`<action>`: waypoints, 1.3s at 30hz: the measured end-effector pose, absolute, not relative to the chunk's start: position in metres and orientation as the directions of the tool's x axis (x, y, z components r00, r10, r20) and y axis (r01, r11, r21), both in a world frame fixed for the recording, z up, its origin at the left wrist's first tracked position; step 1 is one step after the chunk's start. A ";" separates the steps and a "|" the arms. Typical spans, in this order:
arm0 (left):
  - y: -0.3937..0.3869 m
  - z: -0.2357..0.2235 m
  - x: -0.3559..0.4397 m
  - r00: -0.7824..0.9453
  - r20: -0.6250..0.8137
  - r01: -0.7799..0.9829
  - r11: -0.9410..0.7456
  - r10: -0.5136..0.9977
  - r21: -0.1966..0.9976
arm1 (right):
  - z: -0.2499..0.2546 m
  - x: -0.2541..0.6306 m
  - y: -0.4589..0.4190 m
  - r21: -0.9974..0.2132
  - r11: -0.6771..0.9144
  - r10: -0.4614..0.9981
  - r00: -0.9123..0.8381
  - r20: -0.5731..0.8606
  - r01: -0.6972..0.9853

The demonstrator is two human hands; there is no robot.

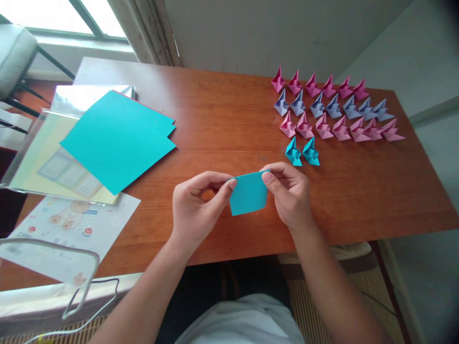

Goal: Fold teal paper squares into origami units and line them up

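Brown wood-grained table (pixel 215 124) stretches under the arms, its far edge running close along a pale wall (pixel 258 33), its near edge passing just in front of the person's dark-clothed lap. On the right the tabletop narrows to a corner, with bare wood between that side edge and four rows of folded paper pieces (pixel 323 128): deep pink farthest away, then lavender, light pink, and two turquoise ones nearest the hands. A wide open stretch of wood lies between those rows and the turquoise sheets (pixel 118 138) on the left, which rest on a clear plastic packet (pixel 32 157) near the left edge. Below the packet, a white printed sheet (pixel 107 215) with a cartoon bear lies near a pale curved metal frame (pixel 50 245). Between the two hands, over the near part of the table, is a small turquoise paper (pixel 248 193), plain and four-sided, its upper edge slanting up to the right and its lower edge slightly bowed. The left hand (pixel 195 205) pinches its upper left corner between thumb and fingers; the right hand (pixel 292 193) pinches the upper right corner likewise, the thumb lying on the paper's face.
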State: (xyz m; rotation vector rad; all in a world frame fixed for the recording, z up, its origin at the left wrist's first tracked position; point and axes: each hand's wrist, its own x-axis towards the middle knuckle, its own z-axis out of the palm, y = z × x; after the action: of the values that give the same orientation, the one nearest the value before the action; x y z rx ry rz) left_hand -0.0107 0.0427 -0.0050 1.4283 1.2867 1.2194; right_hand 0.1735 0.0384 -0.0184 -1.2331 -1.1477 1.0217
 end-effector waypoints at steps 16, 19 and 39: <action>0.045 -0.002 -0.012 0.045 0.164 0.297 -0.170 0.985 0.940 | -0.018 0.177 0.040 -0.963 0.087 0.968 0.206 0.142 0.254; 0.044 -0.002 -0.012 0.039 0.174 0.299 -0.177 0.984 0.938 | -0.017 0.176 0.040 -0.969 0.068 0.969 0.216 0.121 0.237; 0.046 0.000 -0.012 -0.038 0.237 0.380 -0.205 0.971 0.902 | -0.016 0.176 0.042 -0.970 -0.013 0.996 0.087 0.009 0.244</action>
State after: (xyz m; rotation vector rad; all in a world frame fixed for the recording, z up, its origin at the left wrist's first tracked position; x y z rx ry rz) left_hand -0.0123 0.0455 -0.0002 1.6290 1.4395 1.2374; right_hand 0.1758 0.0416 -0.0164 -1.4294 -1.3192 1.0182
